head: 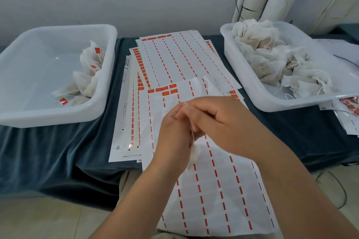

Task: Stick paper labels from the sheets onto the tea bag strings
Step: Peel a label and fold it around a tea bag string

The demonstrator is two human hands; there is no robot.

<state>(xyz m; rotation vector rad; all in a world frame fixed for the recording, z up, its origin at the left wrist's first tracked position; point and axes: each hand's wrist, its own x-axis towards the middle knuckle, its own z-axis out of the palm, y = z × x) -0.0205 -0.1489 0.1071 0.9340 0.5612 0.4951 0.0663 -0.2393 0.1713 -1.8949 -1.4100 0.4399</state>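
My hands are together over the nearest label sheet (217, 190): my left hand (175, 134) below and to the left, my right hand (219, 120) laid over it from the right, fingertips meeting at the top. Between them I pinch a thin string (193, 136), and it runs almost straight down out of the pinch — the tea bag (194, 156) hangs at its lower end, just under my hands and blurred. So the long axis is vertical, with the free end up in my fingertips. Whether a label is already folded round the string I cannot tell; my fingers hide that spot.

What I judge matters next is the way out. The left tray (23, 114), holding bags that carry red tags, lies well off to the left of my hands, so my left hand is the nearer one to carry the bag there. The right tray (260, 103), heaped with untagged bags, sits beyond my right hand — nearer that side for the next pick.
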